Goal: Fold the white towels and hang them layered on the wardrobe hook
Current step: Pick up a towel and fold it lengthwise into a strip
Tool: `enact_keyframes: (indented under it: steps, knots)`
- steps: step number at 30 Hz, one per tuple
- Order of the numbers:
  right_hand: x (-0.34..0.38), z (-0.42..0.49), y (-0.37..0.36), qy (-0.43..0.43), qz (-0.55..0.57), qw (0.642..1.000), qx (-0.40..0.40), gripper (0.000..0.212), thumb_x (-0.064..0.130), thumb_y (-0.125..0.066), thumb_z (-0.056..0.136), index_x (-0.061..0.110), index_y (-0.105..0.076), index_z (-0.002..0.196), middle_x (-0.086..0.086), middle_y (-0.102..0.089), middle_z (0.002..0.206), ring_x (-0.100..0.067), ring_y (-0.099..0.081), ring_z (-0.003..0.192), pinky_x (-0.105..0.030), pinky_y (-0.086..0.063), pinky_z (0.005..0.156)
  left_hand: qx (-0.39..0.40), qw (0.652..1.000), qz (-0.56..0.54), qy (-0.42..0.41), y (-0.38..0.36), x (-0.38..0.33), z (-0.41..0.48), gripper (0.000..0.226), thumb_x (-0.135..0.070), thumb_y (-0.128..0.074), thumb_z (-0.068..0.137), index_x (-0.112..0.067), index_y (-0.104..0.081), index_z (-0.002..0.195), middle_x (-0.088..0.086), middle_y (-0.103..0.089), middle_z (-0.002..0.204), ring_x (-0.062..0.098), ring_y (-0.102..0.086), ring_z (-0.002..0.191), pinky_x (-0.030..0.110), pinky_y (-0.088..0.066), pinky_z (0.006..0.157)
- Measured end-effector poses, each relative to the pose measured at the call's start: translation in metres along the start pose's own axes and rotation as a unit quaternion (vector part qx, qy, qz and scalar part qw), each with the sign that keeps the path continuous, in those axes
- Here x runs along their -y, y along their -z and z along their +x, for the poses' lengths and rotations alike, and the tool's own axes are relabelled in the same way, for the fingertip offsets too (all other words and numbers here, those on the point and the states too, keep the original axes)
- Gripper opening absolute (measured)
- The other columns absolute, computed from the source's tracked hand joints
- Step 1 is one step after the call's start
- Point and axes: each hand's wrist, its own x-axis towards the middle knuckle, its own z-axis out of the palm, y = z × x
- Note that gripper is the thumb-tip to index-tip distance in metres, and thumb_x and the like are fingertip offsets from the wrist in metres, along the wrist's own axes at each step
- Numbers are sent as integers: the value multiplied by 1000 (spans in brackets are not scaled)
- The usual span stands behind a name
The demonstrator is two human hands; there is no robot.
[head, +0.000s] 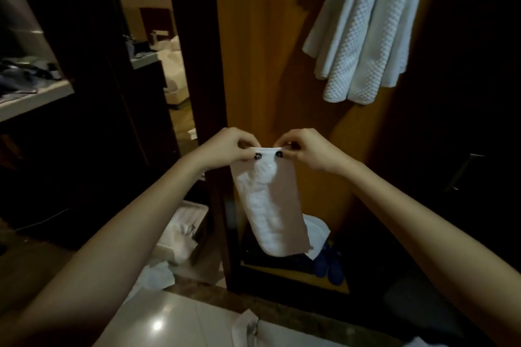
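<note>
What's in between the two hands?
In the head view, the top edge of the white towel stretches between the left hand and the right hand; each pinches one corner.

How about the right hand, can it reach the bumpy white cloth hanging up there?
Probably yes. Nothing stands between the right hand and the hanging cloth above it, but it and the left hand both pinch the folded towel.

A narrow folded white terry towel (269, 205) hangs straight down, lower end free, its top edge pinched at both corners by the left hand (225, 149) and the right hand (307, 151). White waffle-weave cloth (363, 36) hangs high up, to the right.
</note>
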Motion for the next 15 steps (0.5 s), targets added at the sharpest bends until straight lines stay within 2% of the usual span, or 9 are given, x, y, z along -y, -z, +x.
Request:
enact_keyframes:
  steps: [3, 5, 8, 9, 12, 15]
  knots:
    - [-10, -17, 7, -54, 32, 998, -21, 22, 14, -70, 89, 15, -71, 111, 18, -59, 85, 0, -54, 74, -11, -39, 66, 11, 998, -23, -53, -15, -6, 15, 8, -20, -72, 86, -27, -72, 89, -10, -63, 91, 5, -58, 85, 22, -44, 78]
    - [-16, -28, 8, -97, 65, 991, -71, 27, 15, -74, 86, 13, -70, 113, 11, -66, 95, -5, -59, 83, -12, -45, 71, 4, 994, -63, -85, -25, -14, 22, 10, -17, -73, 85, -26, -68, 82, -9, -58, 88, 2, -54, 80, 19, -41, 75]
    - [-21, -43, 13, -159, 161, 964, -143, 19, 10, -77, 83, 4, -71, 99, -9, -72, 97, -20, -66, 85, -35, -54, 80, -8, 984, -115, -133, -35, -27, 29, 11, -10, -73, 85, -12, -63, 79, -4, -52, 86, -2, -48, 75, 13, -36, 71]
    - [-21, -48, 16, -164, 192, 955, -157, 16, 8, -76, 83, 2, -71, 96, -11, -72, 94, -18, -66, 81, -35, -54, 79, -11, 981, -126, -147, -37, -32, 31, 13, -8, -72, 85, -9, -62, 78, -2, -51, 85, 0, -47, 73, 13, -35, 69]
    - [-20, -56, 22, -152, 244, 941, -177, 10, 4, -74, 83, 3, -71, 93, -6, -71, 89, -8, -63, 79, -22, -51, 77, -23, 969, -166, -179, -40, -45, 36, 20, -5, -73, 84, -4, -56, 74, -1, -47, 78, 7, -42, 70, 16, -31, 62]
    - [-20, -60, 27, -139, 262, 936, -189, 8, 1, -73, 84, 2, -70, 91, -2, -68, 103, -8, -64, 99, -30, -49, 96, -24, 962, -187, -198, -41, -54, 40, 24, -1, -72, 83, -1, -52, 71, 4, -44, 77, 12, -39, 69, 19, -28, 61]
